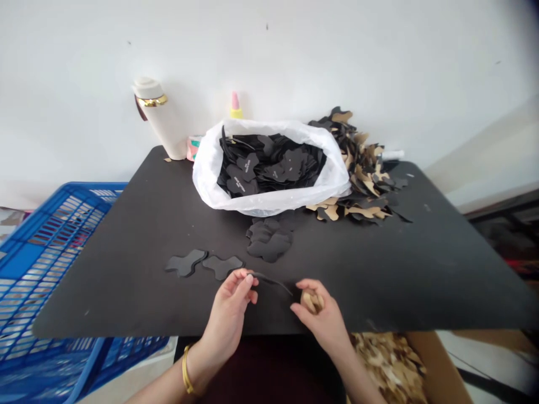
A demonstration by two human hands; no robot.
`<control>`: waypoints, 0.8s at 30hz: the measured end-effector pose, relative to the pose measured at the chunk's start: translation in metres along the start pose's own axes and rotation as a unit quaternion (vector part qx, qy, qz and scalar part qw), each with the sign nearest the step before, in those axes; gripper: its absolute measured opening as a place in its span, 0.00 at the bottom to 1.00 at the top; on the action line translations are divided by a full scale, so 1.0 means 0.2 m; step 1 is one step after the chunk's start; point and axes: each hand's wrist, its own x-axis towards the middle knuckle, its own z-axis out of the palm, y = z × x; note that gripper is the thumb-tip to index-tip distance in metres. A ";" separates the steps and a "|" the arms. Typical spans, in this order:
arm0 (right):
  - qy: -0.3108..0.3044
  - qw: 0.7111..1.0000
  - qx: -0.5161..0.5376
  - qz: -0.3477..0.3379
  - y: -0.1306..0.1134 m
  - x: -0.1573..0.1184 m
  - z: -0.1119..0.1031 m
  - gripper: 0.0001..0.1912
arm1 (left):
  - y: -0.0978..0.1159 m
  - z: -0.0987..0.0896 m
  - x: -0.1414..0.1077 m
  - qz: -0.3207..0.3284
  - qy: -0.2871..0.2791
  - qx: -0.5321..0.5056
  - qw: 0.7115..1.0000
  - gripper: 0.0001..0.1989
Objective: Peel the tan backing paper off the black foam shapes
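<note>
My left hand point(236, 300) pinches a thin black piece point(273, 281) by its left end, holding it edge-on above the front of the black table. To its right, my right hand point(320, 314) is curled around a tan piece point(312, 301), close to the black piece's free end but apart from it. Two small stacks of wavy black pieces point(185, 262) point(222, 266) lie beyond my left hand. A looser pile of black pieces point(269, 240) sits in front of a white plastic bag point(269, 203), which is full of similar black pieces point(290, 165), some with small white print.
Mixed black and tan scraps point(364, 179) heap beside the bag on the right. A cream bottle point(162, 120) and a pink-and-yellow tube point(236, 106) stand at the back of the table point(421, 264). A blue basket point(37, 252) is at left; a cardboard box point(438, 365) of tan scraps sits below right.
</note>
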 end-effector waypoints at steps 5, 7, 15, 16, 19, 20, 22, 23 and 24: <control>0.056 0.998 -0.029 -0.022 0.00 0.02 0.05 0.13 | 0.00 -0.01 -0.03 -0.018 -0.019 -0.022 0.999 0.09; 0.064 0.997 -0.021 -0.027 -0.03 0.05 0.05 0.14 | 0.00 -0.01 -0.03 -0.014 -0.031 -0.003 0.999 0.09; 0.101 0.993 -0.067 -0.014 -0.13 0.29 0.06 0.15 | 0.10 -0.05 0.18 0.288 0.002 0.416 0.863 0.03; 0.107 0.991 -0.079 -0.014 -0.13 0.32 0.06 0.15 | 0.11 -0.05 0.22 0.328 0.009 0.458 0.826 0.02; 0.121 0.986 -0.111 -0.026 -0.12 0.38 0.08 0.16 | 0.12 -0.05 0.28 0.393 0.032 0.546 0.740 0.03; 0.124 0.985 -0.118 -0.031 -0.12 0.39 0.09 0.16 | 0.12 -0.06 0.30 0.396 0.039 0.565 0.723 0.03; 0.134 0.982 -0.129 -0.042 -0.11 0.40 0.10 0.16 | 0.11 -0.06 0.31 0.388 0.051 0.588 0.708 0.03; 0.138 0.980 -0.133 -0.045 -0.11 0.40 0.10 0.16 | 0.11 -0.06 0.32 0.383 0.056 0.595 0.704 0.03; 0.140 0.979 -0.138 -0.047 -0.10 0.41 0.10 0.16 | 0.11 -0.06 0.32 0.378 0.058 0.600 0.703 0.03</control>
